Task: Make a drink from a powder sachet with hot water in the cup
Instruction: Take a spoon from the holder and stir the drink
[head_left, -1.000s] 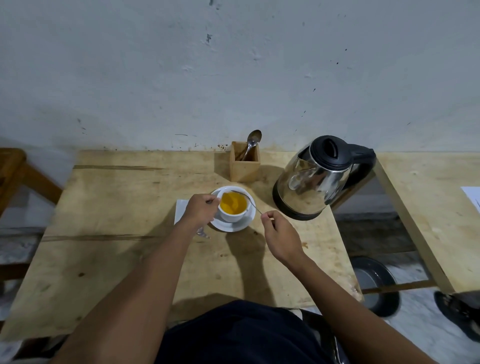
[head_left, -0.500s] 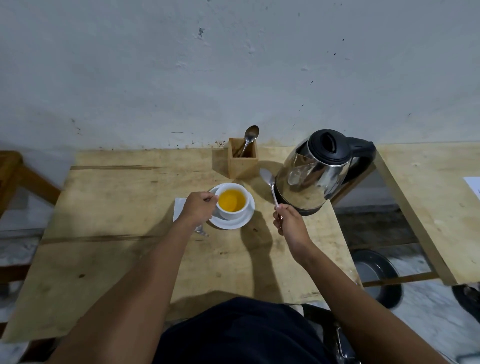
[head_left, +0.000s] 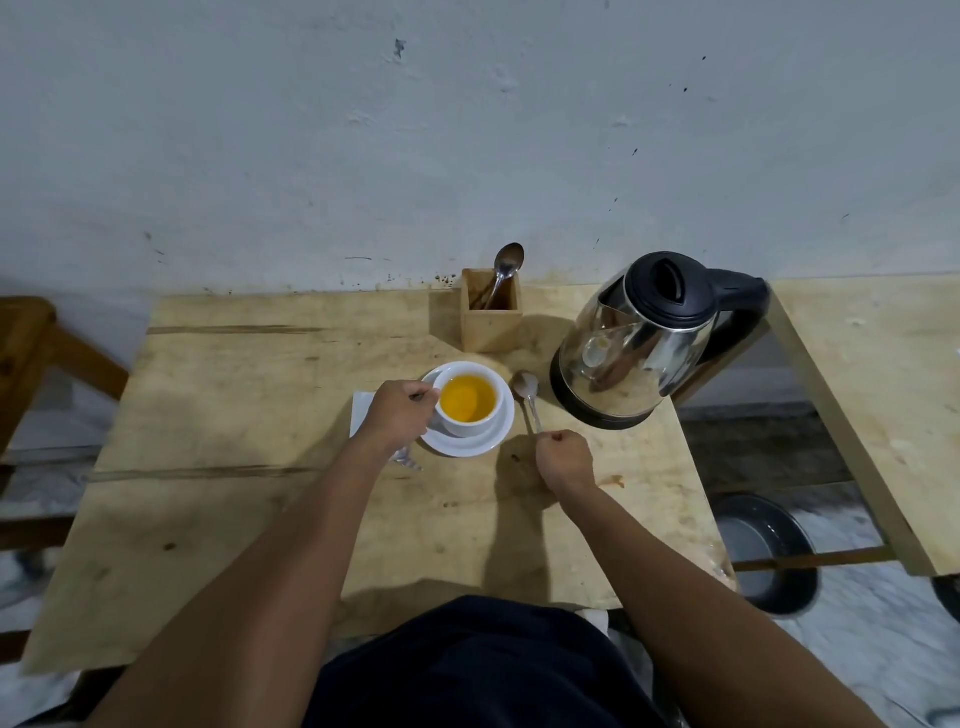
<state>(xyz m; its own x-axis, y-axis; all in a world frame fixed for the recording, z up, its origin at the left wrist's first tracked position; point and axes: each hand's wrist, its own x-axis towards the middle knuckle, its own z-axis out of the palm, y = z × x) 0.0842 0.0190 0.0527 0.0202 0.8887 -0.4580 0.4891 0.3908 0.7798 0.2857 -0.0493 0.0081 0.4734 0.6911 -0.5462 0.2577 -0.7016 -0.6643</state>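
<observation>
Nearest, our right hand pinches one steel teaspoon, bowl resting on the pale wooden bench. Our left hand grips the handle of one white ceramic cup on one white saucer. The cup holds orange liquid: we judge mixing done, the spoon being set aside. Behind: one wooden holder, one spoon inside; one steel kettle.

Rough matt wooden table, glossy white ceramic cup, mirror-bright steel kettle with matt black plastic lid.
</observation>
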